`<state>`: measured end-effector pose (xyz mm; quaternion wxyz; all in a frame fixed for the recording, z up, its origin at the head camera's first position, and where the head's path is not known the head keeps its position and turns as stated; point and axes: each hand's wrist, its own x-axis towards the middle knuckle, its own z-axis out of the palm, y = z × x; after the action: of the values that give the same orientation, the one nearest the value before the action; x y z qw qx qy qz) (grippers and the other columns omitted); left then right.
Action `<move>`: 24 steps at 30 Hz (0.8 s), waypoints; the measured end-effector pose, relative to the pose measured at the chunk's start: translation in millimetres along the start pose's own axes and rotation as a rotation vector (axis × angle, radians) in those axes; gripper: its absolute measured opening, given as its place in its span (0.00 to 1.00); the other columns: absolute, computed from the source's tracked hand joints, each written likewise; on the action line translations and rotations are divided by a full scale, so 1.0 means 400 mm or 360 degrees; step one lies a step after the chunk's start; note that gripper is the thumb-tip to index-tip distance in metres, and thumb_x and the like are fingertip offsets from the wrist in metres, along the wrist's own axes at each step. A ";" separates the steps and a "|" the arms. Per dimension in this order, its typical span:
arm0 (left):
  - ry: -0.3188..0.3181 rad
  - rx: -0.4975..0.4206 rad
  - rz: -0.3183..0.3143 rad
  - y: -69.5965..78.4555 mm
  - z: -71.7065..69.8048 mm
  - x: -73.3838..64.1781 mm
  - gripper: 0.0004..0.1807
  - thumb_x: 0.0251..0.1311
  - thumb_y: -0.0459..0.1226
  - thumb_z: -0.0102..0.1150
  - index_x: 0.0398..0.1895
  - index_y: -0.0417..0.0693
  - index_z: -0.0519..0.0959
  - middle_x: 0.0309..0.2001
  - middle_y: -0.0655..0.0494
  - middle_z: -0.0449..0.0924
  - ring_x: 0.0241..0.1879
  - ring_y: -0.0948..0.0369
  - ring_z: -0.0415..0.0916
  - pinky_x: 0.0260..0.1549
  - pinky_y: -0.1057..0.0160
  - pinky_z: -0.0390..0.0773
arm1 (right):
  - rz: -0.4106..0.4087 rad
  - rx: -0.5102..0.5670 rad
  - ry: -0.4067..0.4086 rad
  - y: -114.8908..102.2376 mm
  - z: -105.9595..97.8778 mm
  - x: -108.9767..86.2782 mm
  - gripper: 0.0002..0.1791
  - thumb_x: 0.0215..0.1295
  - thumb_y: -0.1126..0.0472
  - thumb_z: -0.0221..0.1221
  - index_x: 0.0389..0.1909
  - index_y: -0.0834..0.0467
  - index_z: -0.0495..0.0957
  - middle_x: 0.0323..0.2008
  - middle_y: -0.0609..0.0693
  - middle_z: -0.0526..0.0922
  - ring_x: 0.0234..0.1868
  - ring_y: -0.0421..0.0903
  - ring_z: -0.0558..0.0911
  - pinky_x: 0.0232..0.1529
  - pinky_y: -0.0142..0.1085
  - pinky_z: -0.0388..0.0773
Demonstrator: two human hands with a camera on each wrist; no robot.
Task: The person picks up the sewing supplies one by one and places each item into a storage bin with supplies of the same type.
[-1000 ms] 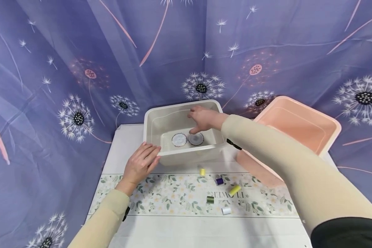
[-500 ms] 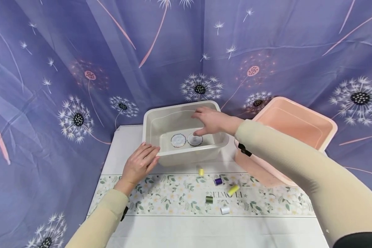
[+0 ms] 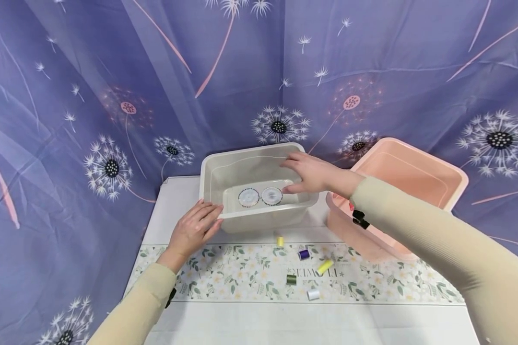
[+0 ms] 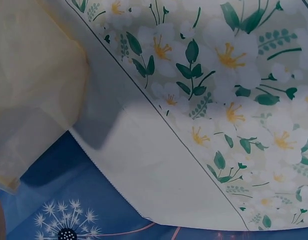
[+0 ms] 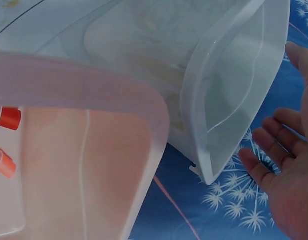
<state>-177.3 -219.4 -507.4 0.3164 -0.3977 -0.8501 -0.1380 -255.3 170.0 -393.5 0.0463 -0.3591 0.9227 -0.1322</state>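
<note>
My left hand point(image 3: 196, 229) grips the front left corner of a grey plastic tub point(image 3: 259, 223), fingers over the rim and thumb against the outside. Two round pin wheels, a left pin wheel point(image 3: 248, 197) and a right pin wheel point(image 3: 271, 196), lie side by side on the tub's floor, ringed with dark and coloured pin heads. Over the tub's right end is my right hand point(image 3: 315, 173), holding nothing. Its fingers are spread and loosely bent in the right wrist view, beside the tub's wall point(image 5: 233, 85).
A pink tub point(image 3: 414, 167) stands at the right, partly under my right arm. Inside it lie a red thread spool point(image 5: 9, 119) and an orange-red spool point(image 5: 5, 164). Yellow point(image 3: 280, 242), purple point(image 3: 303, 255), lime point(image 3: 325, 267), green point(image 3: 291, 280) and white spools point(image 3: 312, 294) lie on the tablecloth.
My right hand has moved right, away from the right pin wheel to the tub's right end, uncovering that pin wheel. My left hand has stayed at the corner.
</note>
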 end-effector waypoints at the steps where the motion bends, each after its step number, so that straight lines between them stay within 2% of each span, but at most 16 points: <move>1: -0.0003 -0.0005 0.0003 0.000 -0.001 0.000 0.29 0.85 0.53 0.45 0.60 0.39 0.86 0.51 0.43 0.89 0.53 0.44 0.85 0.65 0.41 0.80 | 0.0009 0.0005 0.0002 0.000 -0.001 -0.008 0.44 0.67 0.39 0.68 0.74 0.64 0.72 0.68 0.64 0.74 0.70 0.64 0.73 0.74 0.59 0.70; 4: -0.0011 -0.0026 0.0013 0.001 -0.006 0.004 0.29 0.85 0.53 0.46 0.60 0.39 0.86 0.52 0.42 0.89 0.54 0.44 0.85 0.65 0.41 0.80 | 0.0035 0.0001 0.0010 0.001 -0.006 -0.033 0.45 0.68 0.38 0.68 0.75 0.63 0.71 0.67 0.63 0.75 0.70 0.64 0.74 0.73 0.60 0.71; 7: -0.0033 -0.0049 0.0010 0.002 -0.013 0.009 0.25 0.81 0.50 0.54 0.61 0.39 0.86 0.53 0.42 0.88 0.55 0.44 0.85 0.66 0.41 0.79 | 0.0044 -0.0003 0.0040 0.003 -0.011 -0.061 0.44 0.68 0.40 0.69 0.75 0.63 0.72 0.67 0.64 0.76 0.69 0.65 0.74 0.72 0.61 0.73; 9: -0.0036 -0.0056 0.0012 0.003 -0.019 0.016 0.24 0.81 0.50 0.55 0.61 0.40 0.85 0.54 0.42 0.88 0.55 0.44 0.85 0.66 0.41 0.80 | 0.0049 -0.0012 0.0066 0.007 -0.014 -0.082 0.43 0.67 0.40 0.70 0.74 0.63 0.72 0.68 0.64 0.76 0.69 0.65 0.74 0.71 0.62 0.73; 12: -0.0019 -0.0057 0.0024 0.004 -0.024 0.027 0.25 0.82 0.51 0.54 0.61 0.39 0.86 0.53 0.42 0.88 0.55 0.45 0.85 0.64 0.40 0.81 | 0.0048 -0.0025 0.0106 0.013 -0.019 -0.112 0.42 0.67 0.42 0.70 0.73 0.64 0.73 0.66 0.65 0.77 0.67 0.65 0.75 0.69 0.62 0.74; 14: 0.0013 -0.0061 0.0046 0.005 -0.026 0.035 0.28 0.83 0.53 0.49 0.60 0.39 0.86 0.53 0.42 0.88 0.53 0.44 0.86 0.61 0.38 0.82 | 0.0052 -0.0035 0.0127 0.019 -0.021 -0.130 0.42 0.67 0.42 0.71 0.73 0.64 0.74 0.65 0.64 0.78 0.65 0.65 0.76 0.67 0.62 0.76; 17: 0.0033 -0.0077 0.0067 0.007 -0.031 0.045 0.28 0.84 0.53 0.48 0.60 0.39 0.86 0.52 0.42 0.88 0.53 0.44 0.86 0.60 0.37 0.83 | 0.0065 -0.0023 0.0156 0.024 -0.027 -0.153 0.42 0.67 0.42 0.71 0.73 0.64 0.74 0.64 0.64 0.79 0.64 0.64 0.76 0.66 0.62 0.76; 24: 0.0016 -0.0068 0.0121 0.015 -0.047 0.064 0.29 0.83 0.54 0.48 0.60 0.40 0.86 0.54 0.42 0.88 0.55 0.45 0.86 0.61 0.39 0.82 | 0.0105 0.0032 0.0176 0.046 -0.046 -0.210 0.43 0.66 0.44 0.73 0.73 0.66 0.73 0.64 0.64 0.78 0.66 0.65 0.75 0.69 0.65 0.72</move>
<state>-177.1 -209.6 -476.4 0.3170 -0.4358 -0.8297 -0.1459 -208.4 243.5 -381.7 0.0031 -0.3200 0.9339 -0.1594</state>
